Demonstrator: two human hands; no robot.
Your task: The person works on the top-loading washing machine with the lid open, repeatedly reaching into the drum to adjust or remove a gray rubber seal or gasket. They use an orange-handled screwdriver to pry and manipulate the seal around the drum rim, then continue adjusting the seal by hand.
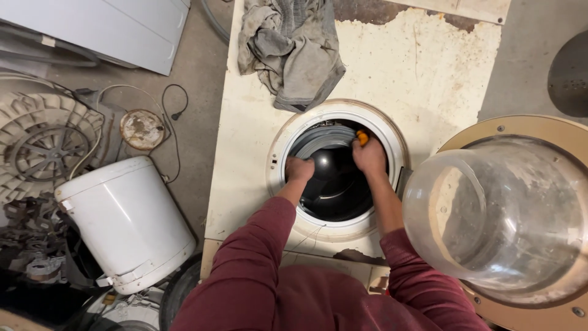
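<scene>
**Both hands inside the mouth of a washing machine lying on its back**

A front-loading washing machine point(257, 159) lay face-up on the concrete floor, its cream front panel stained and rusted along the far edge. The person, in dark red sleeves, leaned over it with both hands in the round door opening point(338, 168).

The left hand point(299, 169) was clenched into a fist at the left side of the opening, against the grey rubber door gasket point(321, 138); whether it gripped a fold of the gasket could not be told. The right hand point(369, 156) was closed around a tool with an orange handle point(362, 137), whose tip pointed at the gasket near the upper right rim of the opening. Only the handle end showed, so the kind of tool could not be told. Below both hands the dark, shiny drum interior point(337, 190) was visible.

The machine's door point(508, 214) stood swung open to the right, its bulging clear glass bowl near the right forearm. A crumpled grey rag point(294, 49) lay on the front panel beyond the opening. On the floor to the left stood a white plastic tub point(125, 220), a ribbed drum pulley point(43, 147), a rusty round disc point(142, 129) and loose black wires point(171, 116).
</scene>
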